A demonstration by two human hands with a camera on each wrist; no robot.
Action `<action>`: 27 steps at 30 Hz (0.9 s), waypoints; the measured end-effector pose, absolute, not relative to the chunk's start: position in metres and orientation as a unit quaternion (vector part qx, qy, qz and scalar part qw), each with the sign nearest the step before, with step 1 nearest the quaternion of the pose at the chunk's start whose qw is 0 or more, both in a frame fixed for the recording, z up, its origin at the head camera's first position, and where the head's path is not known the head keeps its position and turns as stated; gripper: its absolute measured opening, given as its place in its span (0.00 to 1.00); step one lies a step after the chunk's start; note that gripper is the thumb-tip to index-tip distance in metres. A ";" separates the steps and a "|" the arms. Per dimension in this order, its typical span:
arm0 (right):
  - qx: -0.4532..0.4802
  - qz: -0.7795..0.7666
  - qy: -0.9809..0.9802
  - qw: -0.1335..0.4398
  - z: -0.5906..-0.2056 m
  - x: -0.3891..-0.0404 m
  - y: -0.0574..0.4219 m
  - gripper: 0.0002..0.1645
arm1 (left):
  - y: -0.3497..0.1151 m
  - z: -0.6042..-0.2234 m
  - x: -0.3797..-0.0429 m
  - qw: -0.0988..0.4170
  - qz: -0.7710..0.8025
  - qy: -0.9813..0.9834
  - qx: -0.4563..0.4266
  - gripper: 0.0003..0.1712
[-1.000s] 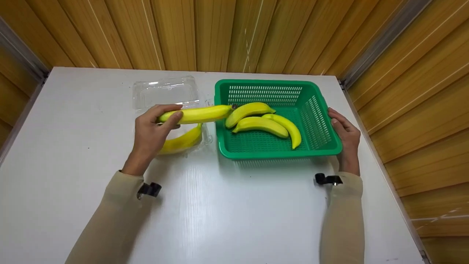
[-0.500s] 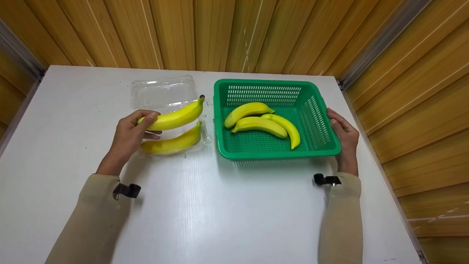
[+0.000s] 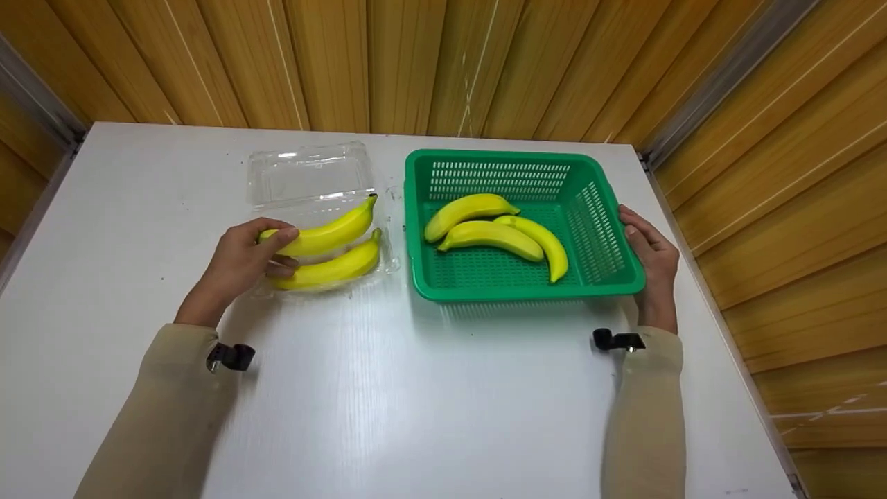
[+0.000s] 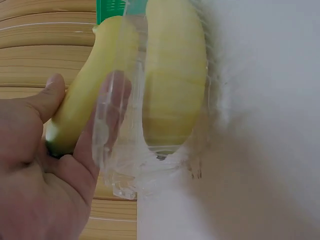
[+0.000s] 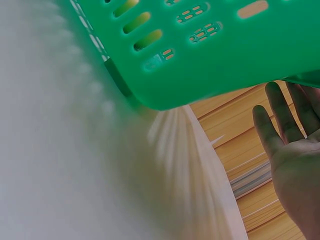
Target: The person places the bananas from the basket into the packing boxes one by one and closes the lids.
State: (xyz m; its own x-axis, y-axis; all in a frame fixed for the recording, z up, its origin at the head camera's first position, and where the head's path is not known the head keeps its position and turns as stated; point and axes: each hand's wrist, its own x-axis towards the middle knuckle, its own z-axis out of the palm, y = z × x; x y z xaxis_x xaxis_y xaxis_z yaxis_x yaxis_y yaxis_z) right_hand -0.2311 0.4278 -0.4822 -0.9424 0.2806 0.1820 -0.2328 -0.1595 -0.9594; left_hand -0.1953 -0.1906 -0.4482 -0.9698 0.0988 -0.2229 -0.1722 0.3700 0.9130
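My left hand (image 3: 242, 260) pinches the near end of a yellow banana (image 3: 332, 235) between thumb and fingers. That banana lies over the clear plastic clamshell box (image 3: 310, 177), whose lid is folded back. In the box's front part rests a second banana (image 3: 339, 269), parallel to the first. The left wrist view has the box wall (image 4: 107, 135) in front of some left fingertips. To the right stands a green plastic basket (image 3: 533, 292) with several bananas (image 3: 495, 239) inside. My right hand (image 3: 655, 260) touches its right side by the rim, fingers (image 5: 282, 117) fairly straight.
A white table (image 3: 402, 416) bears everything. Wood-look panels (image 3: 402, 62) rise behind it, with more panels (image 3: 797, 229) along the right. The basket stands close to the clamshell box. A wrist camera (image 3: 232, 357) sits on the left sleeve, another (image 3: 619, 340) on the right.
My left hand has carried its banana left from the basket's edge, then lowered it over the clamshell box beside the other banana. The right hand and the basket have hardly moved.
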 end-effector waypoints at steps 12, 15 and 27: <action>-0.029 0.760 -0.629 0.164 -0.481 -0.232 0.428 0.22 | -0.184 -0.453 -0.200 0.092 0.466 0.880 -0.024 0.34; -0.033 0.758 -0.631 0.161 -0.481 -0.231 0.429 0.23 | -0.182 -0.453 -0.201 0.082 0.445 0.892 -0.017 0.34; -0.025 0.760 -0.628 0.166 -0.483 -0.233 0.428 0.21 | -0.175 -0.457 -0.200 0.019 0.380 0.925 -0.010 0.29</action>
